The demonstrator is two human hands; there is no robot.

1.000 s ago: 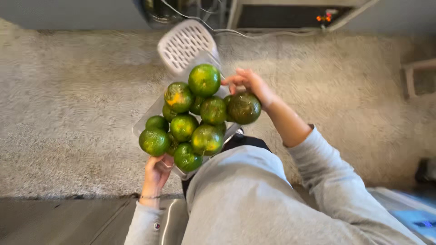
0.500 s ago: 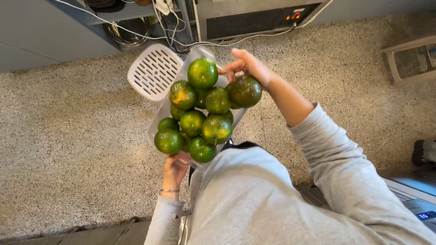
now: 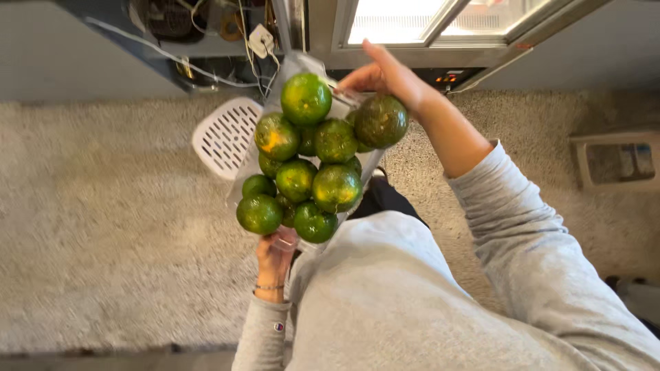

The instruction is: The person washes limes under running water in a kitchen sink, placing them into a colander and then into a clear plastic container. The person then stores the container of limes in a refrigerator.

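Left hand point(image 3: 275, 253) grips the near edge of a clear tray point(image 3: 300, 65) piled w/ green citrus fruits point(image 3: 302, 161), fingers closed on it from below. Right hand point(image 3: 386, 74) holds one dark green fruit point(image 3: 380, 121) at the pile's far right, fingers closed around its top. Tray is held up in the air above the beige carpet point(image 3: 103, 227); a white perforated basket point(image 3: 225, 136) sits just behind the tray's left side.

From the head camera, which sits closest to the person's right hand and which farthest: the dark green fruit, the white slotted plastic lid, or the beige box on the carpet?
Measured from the right hand:
1. Dark green round fruit: just below the hand, close against it.
2. White slotted plastic lid: on the carpet, beyond the fruit pile.
3. Beige box: farthest, at the carpet's opposite edge.
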